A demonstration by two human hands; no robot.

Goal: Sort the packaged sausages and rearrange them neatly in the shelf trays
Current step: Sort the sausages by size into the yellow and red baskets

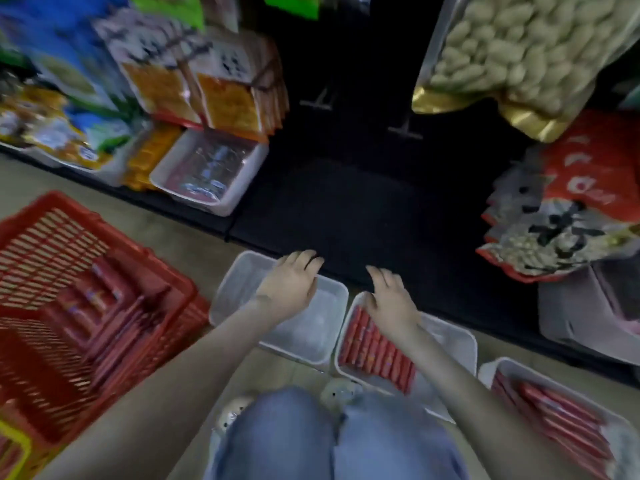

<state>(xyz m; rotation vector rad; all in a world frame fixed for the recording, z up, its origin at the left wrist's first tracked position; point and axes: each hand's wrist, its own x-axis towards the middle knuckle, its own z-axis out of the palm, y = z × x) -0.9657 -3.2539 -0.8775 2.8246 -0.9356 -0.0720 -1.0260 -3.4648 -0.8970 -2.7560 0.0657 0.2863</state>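
Low over the floor (180, 244), at the front edge of a dark shelf (363, 209), the fingers (310, 259) of the left hand (289, 285) lie close together with tips loosely bent, holding nothing; blur hides whether they touch anything. The fingers (379, 277) of the right hand (391, 303) are spread apart and relaxed, also holding nothing. The left hand hangs above the far rim of an empty clear tray (239, 289) on the floor. Just beside it to the right stands a second clear tray (464, 344), where a row of red packaged sausages (374, 348) lies side by side along its left half; the right hand is above the far end of that row. Further right, a third tray (512, 367) holds more red sausage packs (561, 414), stacked at a slant. Both bare forearms reach forward from the person's knees in blue jeans (311, 438). To the left a red plastic basket (52, 237) sits on the floor with loose red sausage packs (104, 306) inside, and a yellow basket corner (14, 445) shows at the bottom left. On the shelf, at the left, a white tray (166, 171) holds shiny packets beside orange and blue snack bags. At the right hang a clear bag of pale lumps (519, 53) and a pile of red and grey packets (571, 209).
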